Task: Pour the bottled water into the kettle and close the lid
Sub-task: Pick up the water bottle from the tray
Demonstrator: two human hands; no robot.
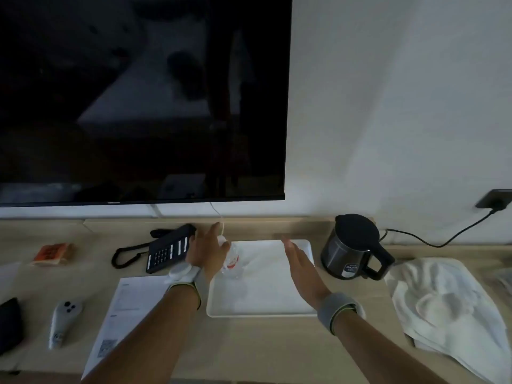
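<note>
A clear water bottle (232, 261) with a red-and-white label stands at the far left corner of a white tray (260, 309). My left hand (206, 250) reaches over the tray's left edge, fingers stretched out right beside the bottle and partly hiding it; it holds nothing. My right hand (300, 268) hovers flat and open above the tray's right half. The dark grey electric kettle (353, 249) stands to the right of the tray with its black lid down and its handle facing right.
A black desk phone (169, 249) lies left of the tray, with a sheet of paper (130, 309), a white remote (62, 322) and an orange packet (54, 253) further left. A white towel (443, 306) is heaped on the right. A large dark TV (138, 98) hangs above. The kettle's cord (432, 241) runs to a wall socket.
</note>
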